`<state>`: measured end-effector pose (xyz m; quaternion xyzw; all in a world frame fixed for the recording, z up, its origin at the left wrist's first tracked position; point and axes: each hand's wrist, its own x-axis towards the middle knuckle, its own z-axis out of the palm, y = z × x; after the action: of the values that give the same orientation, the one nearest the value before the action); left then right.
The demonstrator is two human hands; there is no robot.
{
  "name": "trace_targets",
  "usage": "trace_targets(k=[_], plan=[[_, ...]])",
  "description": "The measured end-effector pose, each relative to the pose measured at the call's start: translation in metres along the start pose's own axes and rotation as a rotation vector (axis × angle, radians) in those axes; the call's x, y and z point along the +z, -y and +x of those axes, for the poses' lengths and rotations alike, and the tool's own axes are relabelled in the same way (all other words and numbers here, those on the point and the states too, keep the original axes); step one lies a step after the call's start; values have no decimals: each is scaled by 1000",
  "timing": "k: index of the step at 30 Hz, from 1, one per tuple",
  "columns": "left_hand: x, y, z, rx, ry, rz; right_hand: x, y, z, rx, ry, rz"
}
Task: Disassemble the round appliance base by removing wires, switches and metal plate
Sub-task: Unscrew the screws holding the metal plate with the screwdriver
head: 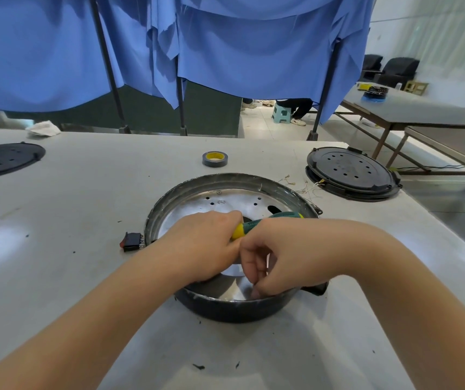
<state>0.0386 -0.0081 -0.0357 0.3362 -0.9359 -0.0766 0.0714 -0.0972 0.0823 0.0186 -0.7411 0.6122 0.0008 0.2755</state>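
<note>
The round appliance base (253,312) sits on the grey table in front of me, a black rim around a shiny perforated metal plate (225,204). My left hand (206,246) reaches over the plate and grips the yellow end of a yellow-green screwdriver (276,218), whose shaft is hidden under the hand. My right hand (284,257) is beside it, fingers curled down to the plate near the front rim, pinching something small that I cannot make out. A black-and-red rocker switch (132,241) lies loose on the table just left of the base.
Thin loose wires (305,188) lie right of the base, next to a black perforated round cover (349,171). A tape roll (215,159) stands behind the base. Another black cover (3,159) is at far left. Blue curtains hang behind; another table stands at right.
</note>
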Motion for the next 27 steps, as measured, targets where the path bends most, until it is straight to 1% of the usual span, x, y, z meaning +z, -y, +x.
trace_targets(k=[5, 7, 10, 13, 16, 19, 22, 24, 27], plan=[[-1, 0, -2, -2, 11, -20, -15, -2, -13, -55, -4, 285], [-1, 0, -1, 2, 10, 0, -21, -4, -17, -89, -24, 356], [1, 0, 0, 4, -10, 29, -31, -12, -23, -102, -80, 429], [2, 1, 0, 10, -27, 41, -40, -23, -30, -70, -148, 480], [2, 1, 1, 3, -7, 37, -48, -39, -38, -33, -260, 486], [1, 2, 1, 1, 3, 28, -55, -56, -46, 41, -384, 483], [1, 1, 0, 2, -1, 29, -60, -76, -51, 167, -485, 456], [1, 1, 0, -1, 1, 28, -61, -92, -51, 270, -507, 428], [1, 1, 0, -3, 9, 29, -58, -115, -45, 421, -470, 400]])
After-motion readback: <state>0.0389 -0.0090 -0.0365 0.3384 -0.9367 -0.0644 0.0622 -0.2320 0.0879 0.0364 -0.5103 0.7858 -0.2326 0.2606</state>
